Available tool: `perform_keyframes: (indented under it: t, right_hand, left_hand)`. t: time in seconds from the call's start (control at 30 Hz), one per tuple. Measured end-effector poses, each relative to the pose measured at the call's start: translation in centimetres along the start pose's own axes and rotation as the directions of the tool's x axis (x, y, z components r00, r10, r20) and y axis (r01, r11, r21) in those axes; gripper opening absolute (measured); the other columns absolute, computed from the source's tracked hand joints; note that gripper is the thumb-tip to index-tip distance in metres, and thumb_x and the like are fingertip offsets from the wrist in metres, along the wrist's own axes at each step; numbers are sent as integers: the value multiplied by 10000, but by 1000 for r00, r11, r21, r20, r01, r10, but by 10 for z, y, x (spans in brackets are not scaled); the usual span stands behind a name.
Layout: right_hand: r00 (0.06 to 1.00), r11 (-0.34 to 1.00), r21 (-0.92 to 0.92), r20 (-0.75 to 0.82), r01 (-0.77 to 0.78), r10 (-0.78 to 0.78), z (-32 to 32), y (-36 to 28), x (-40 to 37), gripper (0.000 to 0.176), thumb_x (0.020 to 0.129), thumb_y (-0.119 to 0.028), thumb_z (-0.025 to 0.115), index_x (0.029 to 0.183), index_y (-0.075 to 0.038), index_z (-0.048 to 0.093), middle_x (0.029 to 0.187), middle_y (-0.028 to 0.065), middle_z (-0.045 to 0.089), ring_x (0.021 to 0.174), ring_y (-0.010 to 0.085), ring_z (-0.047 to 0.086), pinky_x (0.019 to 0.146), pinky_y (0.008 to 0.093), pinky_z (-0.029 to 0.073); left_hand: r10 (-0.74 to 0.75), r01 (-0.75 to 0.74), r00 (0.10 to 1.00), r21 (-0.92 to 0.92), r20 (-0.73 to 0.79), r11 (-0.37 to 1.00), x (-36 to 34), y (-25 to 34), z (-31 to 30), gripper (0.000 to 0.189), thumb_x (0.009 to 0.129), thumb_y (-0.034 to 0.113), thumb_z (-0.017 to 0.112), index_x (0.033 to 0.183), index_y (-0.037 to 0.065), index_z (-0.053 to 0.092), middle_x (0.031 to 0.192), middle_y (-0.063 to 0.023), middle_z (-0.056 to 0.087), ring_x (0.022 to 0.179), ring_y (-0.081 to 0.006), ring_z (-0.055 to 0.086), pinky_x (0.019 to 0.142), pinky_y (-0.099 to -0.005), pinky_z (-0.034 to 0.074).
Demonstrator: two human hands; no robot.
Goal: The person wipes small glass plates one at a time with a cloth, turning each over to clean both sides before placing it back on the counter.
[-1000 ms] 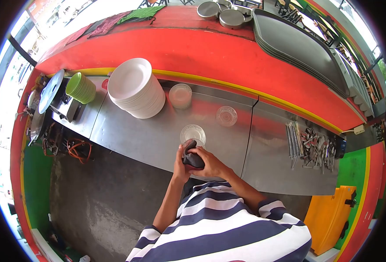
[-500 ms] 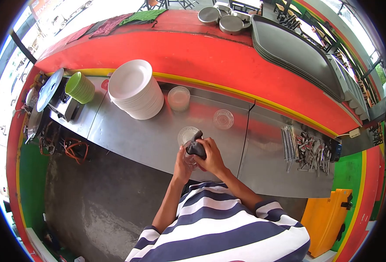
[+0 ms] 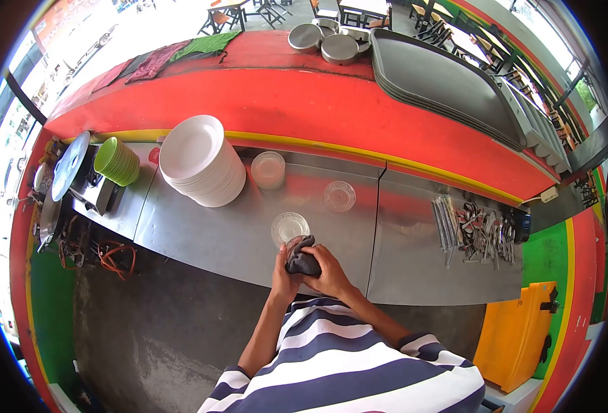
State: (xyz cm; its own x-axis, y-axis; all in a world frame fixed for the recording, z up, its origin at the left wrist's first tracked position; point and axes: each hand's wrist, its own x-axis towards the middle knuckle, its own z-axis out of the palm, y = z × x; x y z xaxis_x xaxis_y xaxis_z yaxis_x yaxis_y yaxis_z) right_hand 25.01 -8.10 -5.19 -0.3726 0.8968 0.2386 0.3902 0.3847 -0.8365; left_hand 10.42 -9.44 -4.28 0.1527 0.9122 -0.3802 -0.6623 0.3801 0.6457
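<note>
Flopped lower than before, the soft gray cloth (image 3: 302, 261) lay bunched in my gripping right hand (image 3: 331, 277), while my left hand (image 3: 283, 277), curled above the steel counter (image 3: 208, 237), held what seemed a slippery, fragile glass dish (image 3: 294, 241), best taken by its rim.

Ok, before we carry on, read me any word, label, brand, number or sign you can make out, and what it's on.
No text is readable.
Orange wall outside, far left: pale marks like lettering, too blurred to read.
Yellow box, lower right: a tiny mark near its top, too small to read.
Dark cloth in the hands: no lettering visible.
White plates: no lettering visible.
</note>
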Motion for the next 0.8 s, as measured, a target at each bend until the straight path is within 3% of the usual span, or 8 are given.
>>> perform_keyframes:
  t: [0.17,0.2,0.3,0.4,0.53,0.63,0.73,0.8]
  right_hand:
    - [988,969,-249,-149,3,-41,-8,-3,6,622,731,-220,830,1276,-69,570,1195,121,580,1150,338,525,990,452,400]
    - [985,964,-265,-167,-5,-41,-14,-7,8,611,743,-188,813,1294,-74,575,1211,110,577,1173,328,513,998,451,398]
    - [976,956,-289,-217,-46,-19,-20,-8,5,565,752,-143,785,1268,-50,574,1190,128,577,1151,336,528,987,445,419]
    - [978,965,-228,-190,-132,89,-11,-10,-3,523,758,-96,749,1242,-20,565,1162,153,577,1126,359,542,975,443,442]
    - [989,994,-66,-126,-82,73,2,-26,0,522,758,-67,701,1246,10,534,1170,209,572,1129,409,543,984,466,448]
    - [981,986,-160,-196,-51,19,7,-27,13,542,744,-58,703,1258,-6,539,1187,203,563,1143,398,533,1009,459,435]
    - [968,987,-136,-245,-87,52,11,-32,29,552,735,-31,697,1266,-24,546,1215,188,553,1157,381,522,1017,453,429]
    - [954,979,-176,-297,-102,46,14,-32,35,553,729,-7,690,1263,-26,550,1225,178,550,1160,370,519,1008,448,435]
  left_hand:
    - [-41,41,998,0,41,999,7,1,0,636,1010,582,299,1429,129,452,1335,-84,576,1190,-280,597,890,-443,534]
    - [-59,59,998,-58,10,997,8,3,4,602,1043,535,283,1443,121,456,1338,-109,589,1204,-252,601,991,-447,515]
    - [-167,168,986,-25,17,986,13,11,12,603,1036,550,299,1443,135,461,1313,-114,606,1203,-264,601,1001,-455,508]
    - [-131,132,990,-30,51,991,24,12,14,606,1027,561,331,1439,140,473,1292,-126,620,1201,-284,601,1001,-455,510]
    - [-189,192,976,-14,109,981,32,26,12,599,1026,551,364,1438,133,480,1307,-138,608,1206,-288,594,1015,-463,499]
    - [-209,219,969,-64,134,974,45,27,2,599,1029,548,356,1428,123,493,1286,-132,621,1190,-280,606,1035,-464,483]
    - [-164,175,972,-56,171,983,50,33,-6,608,1028,557,349,1413,113,504,1284,-118,624,1177,-272,613,1036,-459,479]
    - [-230,241,951,-30,207,970,46,41,-14,610,1031,560,333,1405,112,510,1288,-107,624,1171,-265,616,1029,-457,483]
